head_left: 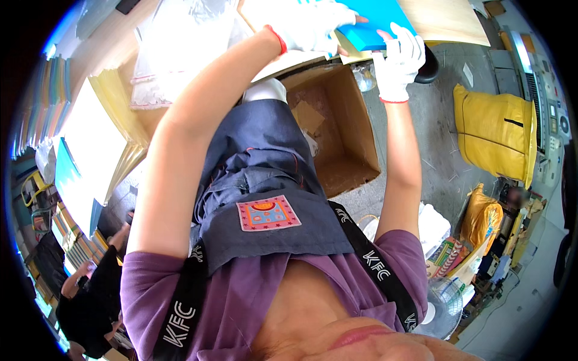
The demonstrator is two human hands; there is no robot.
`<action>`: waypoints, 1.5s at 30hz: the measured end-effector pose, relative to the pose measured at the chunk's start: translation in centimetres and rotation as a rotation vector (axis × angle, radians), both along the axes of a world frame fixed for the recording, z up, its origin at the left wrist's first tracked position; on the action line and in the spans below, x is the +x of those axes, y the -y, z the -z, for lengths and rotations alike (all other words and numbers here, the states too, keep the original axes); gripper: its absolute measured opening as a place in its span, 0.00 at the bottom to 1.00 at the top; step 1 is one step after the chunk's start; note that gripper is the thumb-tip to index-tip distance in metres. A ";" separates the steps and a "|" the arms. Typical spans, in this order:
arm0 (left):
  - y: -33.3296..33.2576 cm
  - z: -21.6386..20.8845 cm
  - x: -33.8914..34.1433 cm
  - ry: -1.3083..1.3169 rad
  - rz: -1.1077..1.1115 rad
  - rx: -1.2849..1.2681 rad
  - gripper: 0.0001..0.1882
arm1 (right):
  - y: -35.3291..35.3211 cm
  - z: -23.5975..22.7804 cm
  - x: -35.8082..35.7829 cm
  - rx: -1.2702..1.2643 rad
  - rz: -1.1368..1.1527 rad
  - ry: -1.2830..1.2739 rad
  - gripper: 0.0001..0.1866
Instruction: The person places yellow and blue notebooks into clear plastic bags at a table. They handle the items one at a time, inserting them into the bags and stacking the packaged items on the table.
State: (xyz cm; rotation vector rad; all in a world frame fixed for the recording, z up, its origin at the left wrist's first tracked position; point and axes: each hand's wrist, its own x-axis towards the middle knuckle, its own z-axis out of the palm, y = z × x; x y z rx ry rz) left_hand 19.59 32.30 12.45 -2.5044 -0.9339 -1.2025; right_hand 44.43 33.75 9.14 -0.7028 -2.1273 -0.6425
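A flat, bright blue folder-like piece (378, 23) lies at the top of the view on the table, over pale yellow sheets. My left hand (316, 27), in a white glove with a red cuff edge, rests with fingers stretched out along its left side. My right hand (400, 63), gloved the same way, is at its near right corner, thumb on the corner and the other fingers bent beside the edge. Bare fingertips poke out of both gloves. Glare whitens the area around my left hand, so its outline is partly lost.
An open cardboard box (343, 129) stands on the floor below the table edge. Clear plastic bags (153, 84) lie on the table at left. Right of me are a stuffed yellow sack (495, 132) and a fan (444, 308). Another person (90, 301) is at lower left.
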 end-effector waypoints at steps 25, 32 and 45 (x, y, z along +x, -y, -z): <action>22.8 9.4 -22.1 -0.506 -0.911 -0.532 0.25 | -4.0 -0.6 -1.2 2.897 0.875 2.407 0.23; 18.1 6.4 -11.7 -0.345 -0.966 -0.925 0.23 | 3.0 -5.2 -1.3 2.914 1.123 2.495 0.28; 22.0 10.3 -20.2 -0.215 -1.047 -0.662 0.11 | 16.8 -2.5 -0.5 3.291 0.704 1.552 0.37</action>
